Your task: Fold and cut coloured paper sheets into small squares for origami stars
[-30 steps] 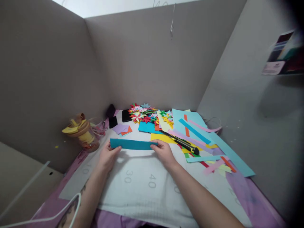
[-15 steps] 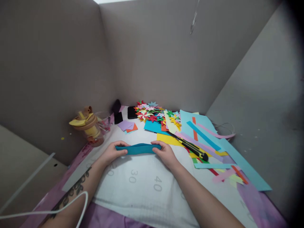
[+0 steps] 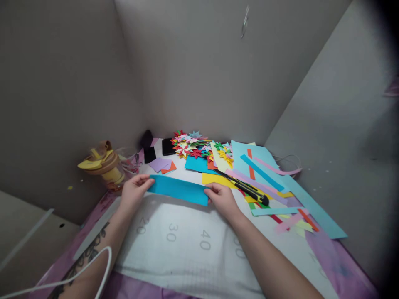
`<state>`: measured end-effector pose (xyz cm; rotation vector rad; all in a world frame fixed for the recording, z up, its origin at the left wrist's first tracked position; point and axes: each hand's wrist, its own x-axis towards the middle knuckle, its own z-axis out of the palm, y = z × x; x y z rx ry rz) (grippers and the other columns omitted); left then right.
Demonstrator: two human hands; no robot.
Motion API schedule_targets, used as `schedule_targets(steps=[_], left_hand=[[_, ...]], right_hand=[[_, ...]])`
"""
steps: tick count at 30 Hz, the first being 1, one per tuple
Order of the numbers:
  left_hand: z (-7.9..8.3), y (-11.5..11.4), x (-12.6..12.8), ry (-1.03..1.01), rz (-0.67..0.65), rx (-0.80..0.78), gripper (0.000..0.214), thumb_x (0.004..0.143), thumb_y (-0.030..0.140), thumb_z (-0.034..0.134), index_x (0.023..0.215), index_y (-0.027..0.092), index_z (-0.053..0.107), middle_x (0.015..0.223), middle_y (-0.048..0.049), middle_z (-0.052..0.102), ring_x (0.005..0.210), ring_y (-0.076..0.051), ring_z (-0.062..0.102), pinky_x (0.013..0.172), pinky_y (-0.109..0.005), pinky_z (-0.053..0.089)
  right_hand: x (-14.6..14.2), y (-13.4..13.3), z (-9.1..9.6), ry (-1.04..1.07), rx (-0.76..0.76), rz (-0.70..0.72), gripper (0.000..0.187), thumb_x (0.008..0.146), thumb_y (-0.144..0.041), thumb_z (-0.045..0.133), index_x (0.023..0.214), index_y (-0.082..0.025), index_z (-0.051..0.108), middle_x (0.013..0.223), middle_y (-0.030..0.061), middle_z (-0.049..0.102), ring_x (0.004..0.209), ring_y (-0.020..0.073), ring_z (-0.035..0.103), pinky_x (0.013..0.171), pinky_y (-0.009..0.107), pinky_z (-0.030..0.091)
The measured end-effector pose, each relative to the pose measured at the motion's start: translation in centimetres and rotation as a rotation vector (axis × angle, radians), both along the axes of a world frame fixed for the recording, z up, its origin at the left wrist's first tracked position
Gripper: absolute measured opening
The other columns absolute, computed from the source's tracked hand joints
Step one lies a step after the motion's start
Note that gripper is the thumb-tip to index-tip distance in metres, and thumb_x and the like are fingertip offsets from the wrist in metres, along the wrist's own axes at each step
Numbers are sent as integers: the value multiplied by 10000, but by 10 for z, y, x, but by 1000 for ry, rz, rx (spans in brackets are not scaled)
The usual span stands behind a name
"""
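Observation:
A blue rectangle of paper (image 3: pixel 179 190) is stretched flat between my hands, tilted so its broad face shows, a little above the white numbered mat (image 3: pixel 187 249). My left hand (image 3: pixel 135 191) pinches its left end. At the right end, my right hand (image 3: pixel 221 199) grips the paper's edge between thumb and fingers. Just beyond the paper lie a yellow sheet (image 3: pixel 215 179) and a black-and-yellow utility knife (image 3: pixel 249 191). Small purple squares (image 3: pixel 160 165) and an orange one (image 3: pixel 169 167) rest behind my left hand.
Several folded paper stars (image 3: pixel 190 145) are heaped at the back wall. Coloured strips (image 3: pixel 262 172) and light blue sheets (image 3: pixel 314 207) spread over the right side. A lidded cup (image 3: pixel 106 166) stands at left, near a black phone (image 3: pixel 168 147). A white cable (image 3: pixel 104 265) crosses my left forearm.
The blue paper, earlier bent over into a narrow folded band, is now opened out flat with its broad face showing. Both hands still hold its ends; the view has shifted slightly.

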<state>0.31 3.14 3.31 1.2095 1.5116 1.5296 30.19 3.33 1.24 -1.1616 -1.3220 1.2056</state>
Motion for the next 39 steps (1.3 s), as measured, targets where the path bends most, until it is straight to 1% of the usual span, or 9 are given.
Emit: schedule_targets(steps=[3, 7, 10, 14, 17, 23, 29, 36, 39], left_hand=[[8, 7, 32, -326, 30, 158, 481, 716, 571, 676, 1061, 240, 618, 1127, -70, 658, 1008, -185, 622, 799, -277, 486], [11, 3, 97, -651, -521, -52, 567, 662, 517, 764, 1119, 223, 604, 1231, -106, 621, 1132, -267, 578, 904, -385, 479], [12, 4, 126, -811, -535, -113, 518, 701, 424, 743, 1145, 198, 599, 1186, -104, 647, 1166, -292, 557, 955, -440, 457], [19, 15, 121, -844, -391, -86, 462, 716, 407, 706, 1122, 202, 621, 965, -61, 686, 938, -234, 647, 908, -426, 495], [21, 19, 103, -657, -365, 126, 498, 701, 398, 738, 1150, 227, 609, 922, -40, 672, 865, -214, 643, 862, -394, 509], [7, 22, 88, -293, -638, 31, 602, 657, 384, 800, 1199, 212, 603, 985, -85, 671, 932, -258, 629, 821, -361, 490], [-2, 23, 95, -276, -702, 2, 601, 644, 376, 814, 1185, 210, 610, 958, -73, 664, 929, -240, 615, 798, -321, 478], [-1, 9, 124, -631, -487, 35, 536, 720, 474, 728, 1170, 234, 563, 929, -32, 644, 883, -213, 623, 804, -364, 510], [-3, 3, 133, -636, -498, 5, 541, 719, 467, 731, 1179, 247, 549, 972, -35, 647, 920, -224, 628, 830, -375, 512]], right_hand=[[0, 5, -1, 184, -102, -53, 225, 625, -396, 716, 632, -196, 612, 463, -51, 525, 416, 111, 478, 458, 240, 378], [-10, 0, -3, 293, -182, -42, 329, 565, -458, 744, 612, -188, 562, 479, -52, 507, 412, 86, 441, 433, 225, 378], [-20, -11, -4, 326, -269, 22, 359, 568, -475, 756, 644, -174, 576, 489, -34, 537, 421, 90, 469, 434, 221, 398], [-24, -19, -6, 310, -336, 91, 360, 626, -456, 743, 795, -160, 626, 628, 19, 645, 511, 120, 578, 481, 226, 445], [-21, -18, -10, 205, -255, 50, 362, 683, -395, 715, 967, -188, 629, 785, 19, 664, 647, 135, 626, 572, 245, 489], [-21, -17, -13, -25, -52, 14, 294, 736, -302, 626, 1015, -210, 637, 912, 48, 670, 824, 183, 630, 723, 315, 522], [-19, -17, -13, -208, 65, 10, 280, 779, -263, 555, 1040, -208, 639, 974, 68, 666, 879, 205, 630, 765, 348, 523], [-34, -24, -18, -500, 288, 5, 1010, 663, -340, 753, 1492, -191, 195, 1477, 173, 357, 1354, 346, 326, 1073, 547, 335], [-43, -25, -17, -539, 322, 47, 1036, 719, -271, 690, 1520, -163, 41, 1477, 188, 364, 1331, 334, 368, 1052, 527, 374]])
